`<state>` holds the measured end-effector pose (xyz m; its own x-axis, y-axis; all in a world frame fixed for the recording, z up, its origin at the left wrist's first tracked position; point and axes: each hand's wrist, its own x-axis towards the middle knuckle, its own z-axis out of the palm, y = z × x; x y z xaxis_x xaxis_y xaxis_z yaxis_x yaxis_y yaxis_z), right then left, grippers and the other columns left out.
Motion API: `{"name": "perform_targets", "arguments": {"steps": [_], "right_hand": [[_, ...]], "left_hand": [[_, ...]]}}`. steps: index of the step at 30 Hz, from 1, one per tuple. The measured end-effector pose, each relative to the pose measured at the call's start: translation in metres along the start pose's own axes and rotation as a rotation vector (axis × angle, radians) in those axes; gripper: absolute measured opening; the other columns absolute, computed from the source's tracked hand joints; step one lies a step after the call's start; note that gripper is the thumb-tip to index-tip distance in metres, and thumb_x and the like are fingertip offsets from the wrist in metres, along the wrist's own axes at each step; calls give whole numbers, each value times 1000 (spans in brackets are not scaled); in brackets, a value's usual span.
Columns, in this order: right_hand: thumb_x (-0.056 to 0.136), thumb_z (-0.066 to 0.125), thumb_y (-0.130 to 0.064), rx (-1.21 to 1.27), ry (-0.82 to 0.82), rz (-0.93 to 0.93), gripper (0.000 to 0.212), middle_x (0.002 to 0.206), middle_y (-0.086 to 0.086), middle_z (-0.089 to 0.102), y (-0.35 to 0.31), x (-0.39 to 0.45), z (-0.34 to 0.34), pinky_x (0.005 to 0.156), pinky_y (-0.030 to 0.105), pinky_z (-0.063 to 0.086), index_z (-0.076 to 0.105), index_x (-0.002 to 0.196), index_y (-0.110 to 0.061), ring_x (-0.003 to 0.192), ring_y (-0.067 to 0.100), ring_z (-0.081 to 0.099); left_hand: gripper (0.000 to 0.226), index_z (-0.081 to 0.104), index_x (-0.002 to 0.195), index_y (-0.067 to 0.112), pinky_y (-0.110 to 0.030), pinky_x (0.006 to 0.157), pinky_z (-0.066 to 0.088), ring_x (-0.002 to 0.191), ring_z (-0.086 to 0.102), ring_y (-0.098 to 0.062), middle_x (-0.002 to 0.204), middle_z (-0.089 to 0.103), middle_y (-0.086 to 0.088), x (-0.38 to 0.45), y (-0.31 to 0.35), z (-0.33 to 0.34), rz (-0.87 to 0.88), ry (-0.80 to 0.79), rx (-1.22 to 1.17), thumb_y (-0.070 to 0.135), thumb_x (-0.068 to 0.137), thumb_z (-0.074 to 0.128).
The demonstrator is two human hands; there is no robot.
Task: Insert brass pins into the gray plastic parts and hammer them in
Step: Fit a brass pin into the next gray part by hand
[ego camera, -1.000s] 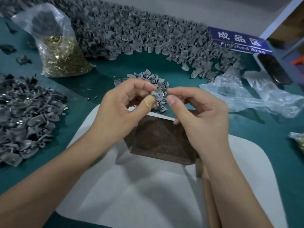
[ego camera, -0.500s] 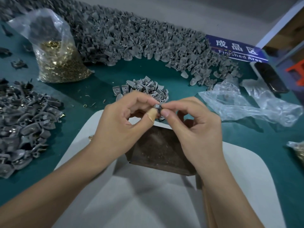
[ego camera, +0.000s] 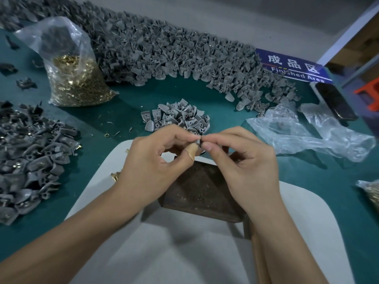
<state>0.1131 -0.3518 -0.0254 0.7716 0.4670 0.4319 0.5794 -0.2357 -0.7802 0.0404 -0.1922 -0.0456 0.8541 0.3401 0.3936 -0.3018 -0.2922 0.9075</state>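
Two bare hands meet at the centre, over a dark block (ego camera: 202,191) that sits on a white pad (ego camera: 184,253). Left hand (ego camera: 155,162), its thumb wrapped in a tan plaster, pinches a small gray part (ego camera: 198,141) between thumb and forefinger. Right hand (ego camera: 244,160) has its fingers curled, thumb and forefinger tips pressed to the same part from 3 o'clock; whether they hold a pin is too small to tell. A wooden handle (ego camera: 258,261) lies under the right wrist at 5 o'clock. Just beyond the fingertips, at 12 o'clock, a small pile (ego camera: 178,116) of gray parts rests on the green table (ego camera: 320,181). At 9 o'clock lies a darker heap (ego camera: 30,156) with brass glints. Crumpled clear plastic (ego camera: 303,134) lies at 2 o'clock. At 10 o'clock stands a clear bag (ego camera: 73,78) of brass pins. Farthest off, a long bank (ego camera: 174,52) of gray parts curves across the back, ending by a blue sign (ego camera: 293,66) and a phone (ego camera: 334,100) at 1 o'clock.
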Motion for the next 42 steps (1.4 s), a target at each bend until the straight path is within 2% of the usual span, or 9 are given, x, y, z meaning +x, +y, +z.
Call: {"name": "perform_targets", "arguments": {"steps": [5, 9, 15, 20, 27, 30, 34, 42], "right_hand": [[89, 79, -10, -86, 0, -82, 15, 90, -12, 69, 0, -1, -5, 76, 12, 44, 82, 100, -20, 84, 9, 66], [91, 77, -10, -46, -74, 0, 16, 90, -14, 69, 1, 0, -8, 75, 10, 43, 82, 103, -20, 86, 10, 67], [88, 80, -12, 9, -35, 40, 15, 84, -15, 69, -1, 0, -8, 67, 10, 40, 77, 91, -26, 81, 11, 64], [90, 78, -10, 18, -52, 37, 16, 85, -13, 70, -2, 0, -9, 74, 15, 44, 78, 91, -26, 84, 14, 67], [89, 79, -10, 97, -38, 72, 15, 85, -10, 71, -2, -1, -3, 75, 19, 47, 79, 91, -25, 82, 17, 66], [88, 79, -9, 104, -34, 72, 16, 84, -10, 71, -2, -1, -2, 75, 18, 46, 78, 90, -25, 82, 16, 66], [87, 80, -6, 72, -49, 78, 14, 83, -10, 72, 0, -2, -5, 74, 16, 45, 80, 89, -19, 82, 13, 66], [89, 78, -6, 207, -68, 161, 9, 85, -6, 75, -3, -1, -8, 79, 19, 48, 80, 91, -15, 82, 10, 68]], "left_hand": [[19, 73, 97, 16, -21, 78, 57, 79, 72, -12, 86, 76, 6, -1, 2, 0, 83, 18, 95, 1, 86, 73], [19, 73, 95, 15, -22, 79, 57, 79, 72, -12, 85, 75, 7, 0, 2, 0, 54, 18, 122, -1, 86, 76], [22, 72, 96, 17, -18, 79, 55, 80, 73, -11, 88, 76, 8, 0, 4, 1, 73, 14, 117, -2, 86, 76], [17, 72, 97, 14, -19, 80, 56, 82, 74, -11, 89, 77, 7, -1, 4, 1, 26, 4, 74, 1, 87, 75], [21, 71, 96, 26, -12, 75, 52, 83, 74, -6, 90, 76, 16, -4, 9, 2, -33, 40, 16, 6, 90, 75], [18, 70, 94, 27, -14, 74, 53, 83, 74, -8, 90, 76, 15, -5, 8, 3, -52, 51, 2, 10, 90, 74], [18, 70, 95, 30, -10, 77, 50, 86, 72, -2, 95, 75, 18, -5, 8, 1, 15, 6, 99, 13, 90, 73], [12, 68, 99, 25, -14, 78, 54, 86, 75, -8, 92, 77, 13, -6, 9, 2, 0, -2, -30, 15, 93, 71]]}}
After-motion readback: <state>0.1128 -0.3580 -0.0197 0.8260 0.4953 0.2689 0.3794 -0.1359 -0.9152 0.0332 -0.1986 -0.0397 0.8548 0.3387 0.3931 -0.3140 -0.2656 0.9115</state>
